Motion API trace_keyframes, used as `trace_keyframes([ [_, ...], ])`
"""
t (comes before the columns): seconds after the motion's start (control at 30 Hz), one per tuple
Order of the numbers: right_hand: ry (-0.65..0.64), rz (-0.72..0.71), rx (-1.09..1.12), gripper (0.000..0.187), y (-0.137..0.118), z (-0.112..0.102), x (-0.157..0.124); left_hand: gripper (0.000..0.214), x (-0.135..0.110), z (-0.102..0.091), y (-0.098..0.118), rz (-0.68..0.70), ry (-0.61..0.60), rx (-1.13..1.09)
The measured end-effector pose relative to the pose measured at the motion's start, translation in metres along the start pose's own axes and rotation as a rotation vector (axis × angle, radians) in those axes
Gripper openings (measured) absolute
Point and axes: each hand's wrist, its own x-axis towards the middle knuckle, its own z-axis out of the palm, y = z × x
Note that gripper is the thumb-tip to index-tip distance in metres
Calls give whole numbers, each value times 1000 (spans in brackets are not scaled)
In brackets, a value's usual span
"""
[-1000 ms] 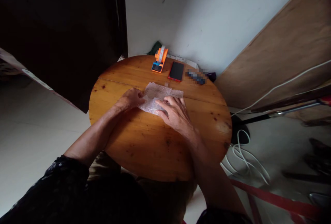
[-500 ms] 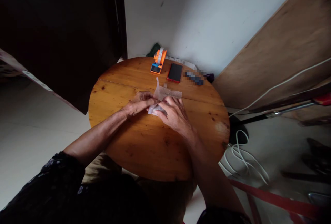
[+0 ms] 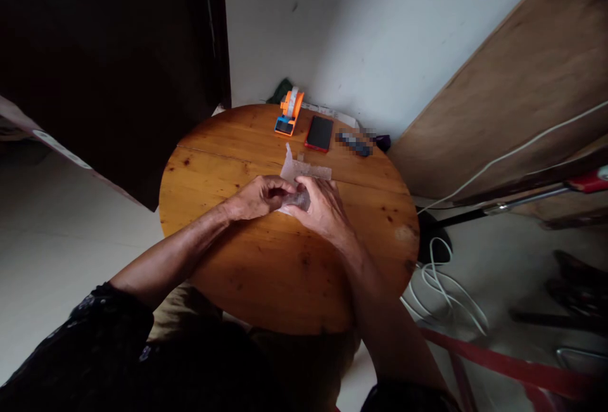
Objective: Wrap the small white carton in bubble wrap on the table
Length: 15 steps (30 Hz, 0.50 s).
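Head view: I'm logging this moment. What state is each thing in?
bubble wrap: partly folded, far flap raised
left hand: closed on the bubble wrap
right hand: closed on the bubble wrap
tape dispenser: upright, untouched
phone: lying flat, screen dark
cable: loosely coiled

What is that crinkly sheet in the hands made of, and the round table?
The sheet looks like thin clear plastic film, probably bubble wrap: it is whitish, see-through and crumples softly, though the bubbles are hard to make out. The table looks like varnished wood: orange-brown boards with grain, dark knots and a slight sheen.
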Motion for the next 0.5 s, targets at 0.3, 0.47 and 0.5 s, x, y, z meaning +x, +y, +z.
trace_keyframes([
  [0.3, -26, -14, 25, 44, 4, -4, -1, 20, 1, 9, -14, 327, 113, 386],
  [0.47, -18, 0, 35, 48, 6, -3, -3, 21, 1, 12, -16, 382, 100, 372],
  [0.5, -17, 10, 36, 49, 6, -4, -3, 21, 2, 13, -15, 398, 91, 371],
])
